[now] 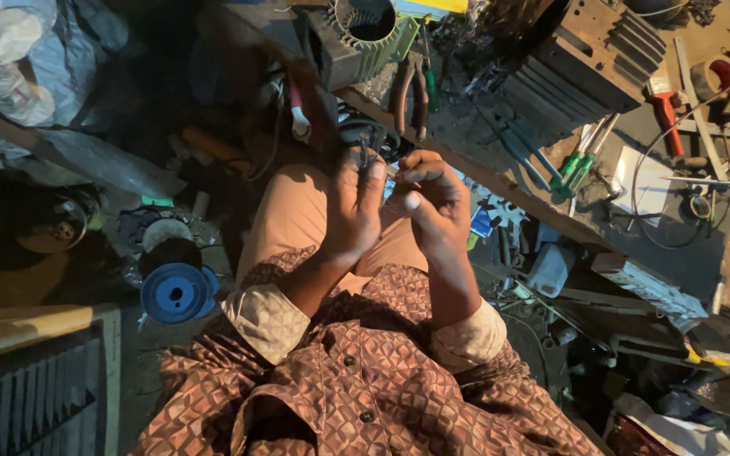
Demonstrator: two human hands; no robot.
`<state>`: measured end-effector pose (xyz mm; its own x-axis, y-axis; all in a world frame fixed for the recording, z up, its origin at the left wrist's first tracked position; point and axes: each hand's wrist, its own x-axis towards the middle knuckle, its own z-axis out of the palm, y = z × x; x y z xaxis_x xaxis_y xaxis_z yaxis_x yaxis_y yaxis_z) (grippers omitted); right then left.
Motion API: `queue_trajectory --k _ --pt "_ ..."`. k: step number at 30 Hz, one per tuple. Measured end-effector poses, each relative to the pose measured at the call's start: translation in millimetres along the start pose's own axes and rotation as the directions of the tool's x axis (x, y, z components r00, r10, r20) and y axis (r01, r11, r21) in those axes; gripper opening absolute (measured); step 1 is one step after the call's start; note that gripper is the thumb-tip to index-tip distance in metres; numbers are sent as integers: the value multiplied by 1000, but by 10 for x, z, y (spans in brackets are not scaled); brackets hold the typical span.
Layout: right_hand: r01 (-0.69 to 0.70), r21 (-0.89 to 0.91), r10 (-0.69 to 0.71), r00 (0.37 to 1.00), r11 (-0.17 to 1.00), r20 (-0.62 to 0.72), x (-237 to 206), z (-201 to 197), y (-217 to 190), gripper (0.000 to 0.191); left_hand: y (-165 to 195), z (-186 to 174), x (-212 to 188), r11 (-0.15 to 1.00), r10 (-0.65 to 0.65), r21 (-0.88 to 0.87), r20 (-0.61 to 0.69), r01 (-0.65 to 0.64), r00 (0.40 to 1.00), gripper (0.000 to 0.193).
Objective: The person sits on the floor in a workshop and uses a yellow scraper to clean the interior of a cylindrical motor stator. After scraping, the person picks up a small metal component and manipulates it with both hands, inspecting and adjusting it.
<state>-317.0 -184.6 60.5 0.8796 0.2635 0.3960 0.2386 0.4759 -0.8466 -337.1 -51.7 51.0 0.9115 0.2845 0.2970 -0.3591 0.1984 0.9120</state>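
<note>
Both hands meet mid-frame: left hand (352, 211) and right hand (437, 207) pinch one thin wire (399, 176); two green-handled screwdrivers (574, 165) lie on the counter (466, 156), upper right.

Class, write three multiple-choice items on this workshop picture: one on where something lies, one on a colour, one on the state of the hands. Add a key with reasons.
1. Where does the round spool lie?
A. on the floor beside the person's knee
B. on the workbench
C. in the person's lap

2. What colour are the handles of the screwdrivers on the workbench?
A. yellow
B. green
C. white

3. How are the two hands placed?
A. resting flat on the bench
B. far apart at the sides
C. raised close together, fingers pinching something small

Key: 1 A, the blue spool sits low, left of the leg. 2 B, both handles show green. 3 C, the left hand and right hand meet over the lap; what they pinch is too small to tell.
</note>
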Motion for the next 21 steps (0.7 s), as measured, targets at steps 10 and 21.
queue_trajectory --k 10,21 --pt "-30 -65 28 999 997 -35 9 -61 54 11 -44 -4 -23 997 62 55 2 -62 998 15" --pt "-41 -46 38 997 998 -62 -2 -120 111 10 -59 -13 -23 1000 4 -22 13 -4 1000 16"
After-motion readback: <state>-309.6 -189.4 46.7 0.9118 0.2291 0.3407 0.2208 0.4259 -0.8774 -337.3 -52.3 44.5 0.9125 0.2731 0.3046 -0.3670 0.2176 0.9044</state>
